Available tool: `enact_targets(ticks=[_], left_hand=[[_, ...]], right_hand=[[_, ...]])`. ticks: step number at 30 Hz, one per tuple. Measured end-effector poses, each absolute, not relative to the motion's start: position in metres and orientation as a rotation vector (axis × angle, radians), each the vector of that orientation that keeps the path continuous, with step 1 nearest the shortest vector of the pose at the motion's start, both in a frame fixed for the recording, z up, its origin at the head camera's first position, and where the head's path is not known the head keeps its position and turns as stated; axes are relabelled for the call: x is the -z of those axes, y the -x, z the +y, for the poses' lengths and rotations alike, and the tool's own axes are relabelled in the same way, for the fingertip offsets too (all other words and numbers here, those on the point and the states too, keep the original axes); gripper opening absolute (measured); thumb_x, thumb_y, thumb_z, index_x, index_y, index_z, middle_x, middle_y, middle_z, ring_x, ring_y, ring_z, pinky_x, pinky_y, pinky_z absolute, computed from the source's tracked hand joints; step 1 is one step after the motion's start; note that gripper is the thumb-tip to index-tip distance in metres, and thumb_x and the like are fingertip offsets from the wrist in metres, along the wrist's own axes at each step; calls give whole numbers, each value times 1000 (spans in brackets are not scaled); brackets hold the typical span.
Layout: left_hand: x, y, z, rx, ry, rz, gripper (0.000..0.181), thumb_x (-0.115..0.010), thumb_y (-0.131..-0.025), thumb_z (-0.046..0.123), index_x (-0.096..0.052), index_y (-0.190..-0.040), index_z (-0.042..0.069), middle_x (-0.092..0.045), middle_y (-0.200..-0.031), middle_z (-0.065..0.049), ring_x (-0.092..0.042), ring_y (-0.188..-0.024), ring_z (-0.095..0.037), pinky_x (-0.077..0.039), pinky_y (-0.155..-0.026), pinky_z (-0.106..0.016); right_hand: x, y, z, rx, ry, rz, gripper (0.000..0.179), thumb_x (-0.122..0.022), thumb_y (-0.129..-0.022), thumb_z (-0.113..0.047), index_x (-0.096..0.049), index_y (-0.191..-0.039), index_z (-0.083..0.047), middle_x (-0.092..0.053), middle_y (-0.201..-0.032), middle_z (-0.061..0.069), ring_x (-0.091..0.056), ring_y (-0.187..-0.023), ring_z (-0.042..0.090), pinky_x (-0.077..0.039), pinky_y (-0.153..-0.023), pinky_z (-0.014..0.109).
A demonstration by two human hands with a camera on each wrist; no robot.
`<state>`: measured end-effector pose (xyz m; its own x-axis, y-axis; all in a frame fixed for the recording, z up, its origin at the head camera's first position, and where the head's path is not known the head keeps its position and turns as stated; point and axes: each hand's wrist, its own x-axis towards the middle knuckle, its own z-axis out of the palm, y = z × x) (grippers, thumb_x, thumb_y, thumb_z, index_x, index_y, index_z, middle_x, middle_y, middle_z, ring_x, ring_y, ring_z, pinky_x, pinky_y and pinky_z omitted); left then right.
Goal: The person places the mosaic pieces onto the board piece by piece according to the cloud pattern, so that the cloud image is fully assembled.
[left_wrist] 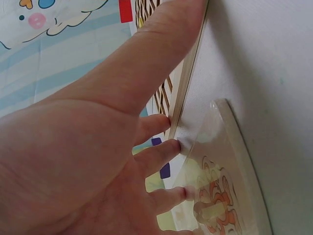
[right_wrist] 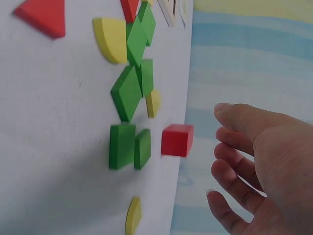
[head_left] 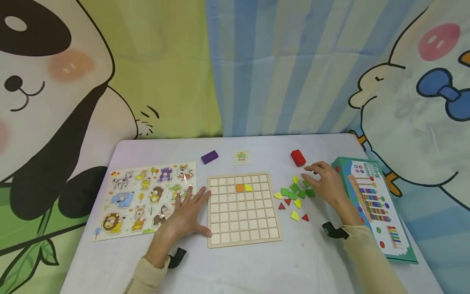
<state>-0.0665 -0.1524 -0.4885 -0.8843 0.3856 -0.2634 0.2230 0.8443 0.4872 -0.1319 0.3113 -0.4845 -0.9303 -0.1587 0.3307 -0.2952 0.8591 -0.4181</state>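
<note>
A wooden grid board (head_left: 244, 244) lies in mid-table, with an orange square (head_left: 240, 188) and a yellow quarter-round piece (head_left: 249, 187) in neighbouring cells of an upper row. My left hand (head_left: 186, 215) spreads its fingers along the board's left edge, thumb at its lower left side; in the left wrist view the thumb (left_wrist: 151, 54) overlaps the rim. Right of the board lie loose green squares (head_left: 292, 195), red triangles (head_left: 282, 206) and yellow quarter-rounds (head_left: 295, 215). Over the upper right of this group hovers my right hand (head_left: 327, 184), fingers loosely bent, nothing held.
An animal puzzle board (head_left: 126, 218) lies at left, partly under the left hand's fingers. Behind the grid board are a purple block (head_left: 209, 157), a small pattern card (head_left: 241, 157) and a red block (head_left: 298, 158). A green-edged toy box (head_left: 378, 204) borders the right forearm.
</note>
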Motion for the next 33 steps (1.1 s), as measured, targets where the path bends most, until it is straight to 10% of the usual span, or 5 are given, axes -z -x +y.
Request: enact_targets(ticks=[33], left_hand=[[489,68,-153,-675,-475,2669,129,-95,-56,47,-29,-161,11,-19,-169,-16,0,-154,-51,5,-116,-78]], right_hand=[[492,111,355,-241,-81,-2979,33,-84,-83,-26,-78,-103,-1,-65,-112,22,-44,-113,44,-32,-93,64]])
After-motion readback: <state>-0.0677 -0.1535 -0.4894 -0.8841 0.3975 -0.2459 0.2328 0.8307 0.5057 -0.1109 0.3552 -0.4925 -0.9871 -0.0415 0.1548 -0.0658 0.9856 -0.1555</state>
